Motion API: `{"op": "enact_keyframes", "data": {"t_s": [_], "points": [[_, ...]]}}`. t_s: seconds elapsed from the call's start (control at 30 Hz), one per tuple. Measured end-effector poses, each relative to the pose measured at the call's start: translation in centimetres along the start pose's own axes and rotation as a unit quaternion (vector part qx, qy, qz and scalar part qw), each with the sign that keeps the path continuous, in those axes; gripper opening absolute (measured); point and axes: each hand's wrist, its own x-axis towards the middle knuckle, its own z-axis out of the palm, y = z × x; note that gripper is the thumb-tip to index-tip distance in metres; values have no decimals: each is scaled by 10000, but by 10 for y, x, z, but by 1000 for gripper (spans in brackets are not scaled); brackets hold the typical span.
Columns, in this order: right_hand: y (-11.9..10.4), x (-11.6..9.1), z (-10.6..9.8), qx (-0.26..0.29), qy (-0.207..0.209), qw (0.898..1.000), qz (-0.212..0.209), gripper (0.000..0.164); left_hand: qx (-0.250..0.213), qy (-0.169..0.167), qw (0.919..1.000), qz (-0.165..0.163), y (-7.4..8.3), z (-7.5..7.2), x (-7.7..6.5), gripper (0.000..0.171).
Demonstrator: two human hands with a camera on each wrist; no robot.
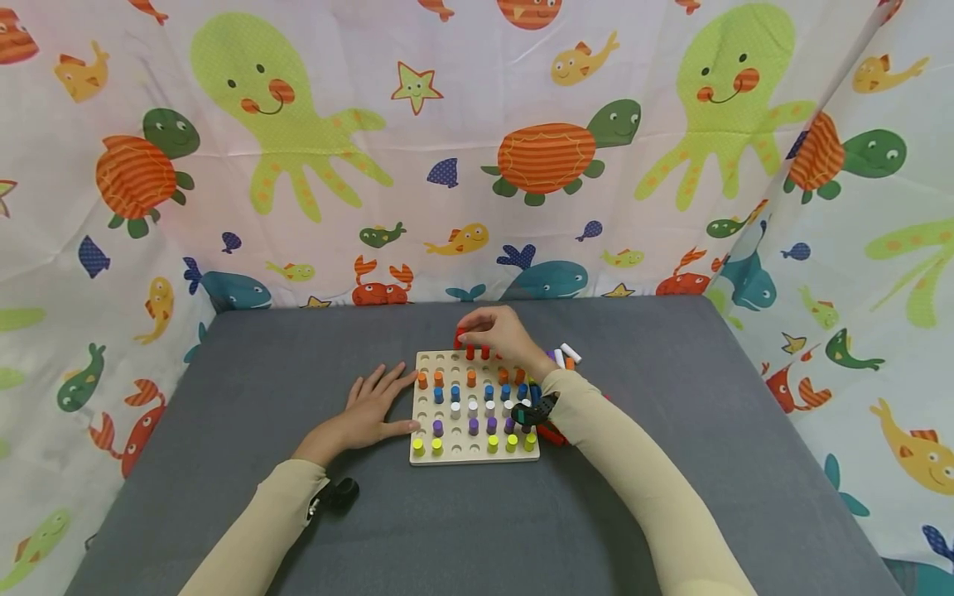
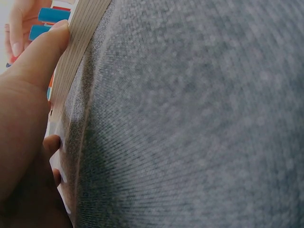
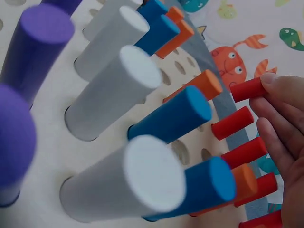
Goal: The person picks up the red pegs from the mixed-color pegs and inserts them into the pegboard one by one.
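A wooden pegboard (image 1: 464, 456) lies flat, with colored pegs standing in rows of holes. Above its far row, my right hand (image 1: 501, 331) pinches a red peg (image 3: 248, 90) between thumb and fingers. More red pegs (image 3: 232, 122) stand in that row beside it. My left hand (image 1: 373, 411) rests at the board's left side with fingers spread. In the left wrist view its thumb (image 2: 50, 47) touches the board's edge, near two blue pegs (image 2: 53, 15). Orange, blue, white, purple and yellow pegs (image 1: 436, 447) fill parts of the nearer rows, with some holes between them bare.
Loose pegs, including a white one (image 1: 570, 353), lie on the grey table (image 1: 335, 530) right of the board, partly hidden by my right forearm. A curtain (image 1: 447, 207) printed with sea animals hangs behind and along both sides.
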Motion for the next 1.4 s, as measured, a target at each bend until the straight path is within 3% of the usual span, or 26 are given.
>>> {"op": "enact_keyframes", "data": {"t_s": [0.5,1.4], "points": [[5,3,9,-551,-272,9981,90,12,76,-79,9999,-114,3,-1,1,90],[4,3,13,-775,-389,9961,145,12,60,-74,9999,-81,2,-1,0,90]]}}
